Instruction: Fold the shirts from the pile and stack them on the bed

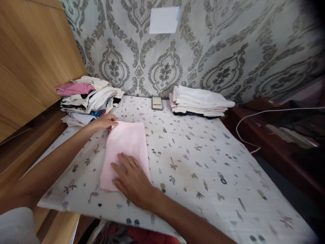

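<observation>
A pink cloth [129,142], folded into a rectangle, lies flat on the patterned white sheet [188,169]. My left hand [105,122] pinches its far left corner between thumb and fingers. Across the near half of the cloth rests my right hand [132,178], palm down with its fingers spread. Part of the cloth's near right edge is hidden under that hand.
At the back left is a messy pile of clothes [88,100] beside a wooden cabinet [38,57]. A neat stack of folded cloths [200,100] stands at the back right. Between them, a small dark-framed object [157,103] sits near the wall. A white cable [243,118] runs at right.
</observation>
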Motion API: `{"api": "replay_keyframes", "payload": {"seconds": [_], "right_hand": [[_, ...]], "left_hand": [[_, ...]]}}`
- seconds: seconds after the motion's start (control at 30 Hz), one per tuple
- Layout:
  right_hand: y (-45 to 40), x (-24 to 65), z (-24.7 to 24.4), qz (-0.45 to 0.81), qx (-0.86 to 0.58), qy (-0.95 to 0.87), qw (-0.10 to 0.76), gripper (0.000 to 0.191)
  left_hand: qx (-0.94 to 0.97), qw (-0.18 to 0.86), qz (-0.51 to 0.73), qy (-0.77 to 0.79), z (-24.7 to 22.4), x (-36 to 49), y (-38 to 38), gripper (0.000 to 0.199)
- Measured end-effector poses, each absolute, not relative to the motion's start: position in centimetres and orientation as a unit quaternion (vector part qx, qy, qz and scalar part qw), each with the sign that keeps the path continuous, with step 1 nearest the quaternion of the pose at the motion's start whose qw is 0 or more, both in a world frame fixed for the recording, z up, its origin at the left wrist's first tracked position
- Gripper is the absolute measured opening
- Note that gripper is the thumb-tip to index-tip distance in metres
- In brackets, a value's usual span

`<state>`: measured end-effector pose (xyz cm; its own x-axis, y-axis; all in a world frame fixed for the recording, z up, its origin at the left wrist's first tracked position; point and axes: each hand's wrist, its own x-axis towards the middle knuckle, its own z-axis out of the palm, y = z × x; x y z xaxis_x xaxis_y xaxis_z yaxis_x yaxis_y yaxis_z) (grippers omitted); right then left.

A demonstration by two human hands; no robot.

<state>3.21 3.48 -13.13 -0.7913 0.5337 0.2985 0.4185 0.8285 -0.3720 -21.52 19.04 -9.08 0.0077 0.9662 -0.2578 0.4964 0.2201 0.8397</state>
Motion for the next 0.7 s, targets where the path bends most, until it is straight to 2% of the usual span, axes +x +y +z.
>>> {"api": "replay_keyframes", "payload": {"seconds": [0.1, 0.23, 0.4, 0.53, 0.6, 0.7], "right_hand": [[3.2, 3.2, -13.5, 0.117, -0.248, -0.940, 0.205, 0.046], [3.3, 3.0, -13.7, 0.088, -0.244, -0.944, 0.206, 0.044], [3.3, 2.4, -13.4, 0.100, -0.256, -0.945, 0.176, 0.040], [3.1, 2.9, -12.9, 0.128, -0.258, -0.938, 0.192, 0.038], [3.2, 3.9, -12.7, 0.136, -0.289, -0.922, 0.220, 0.039], [3.6, 6.1, -12.9, 0.130, -0.422, -0.861, 0.253, 0.045]], "left_hand": [[0.534, 0.513, 0.363, 0.565, -8.2, -20.6, 18.8, 0.030], [0.521, 0.511, 0.432, 0.530, -9.2, -20.9, 19.6, 0.034], [0.577, 0.418, 0.366, 0.598, -11.8, -21.7, 21.2, 0.026], [0.631, 0.365, 0.321, 0.604, -11.9, -21.6, 21.5, 0.021], [0.695, 0.304, 0.247, 0.602, -11.4, -21.3, 21.4, 0.029], [0.760, 0.226, 0.114, 0.599, -10.6, -20.7, 21.4, 0.048]]}}
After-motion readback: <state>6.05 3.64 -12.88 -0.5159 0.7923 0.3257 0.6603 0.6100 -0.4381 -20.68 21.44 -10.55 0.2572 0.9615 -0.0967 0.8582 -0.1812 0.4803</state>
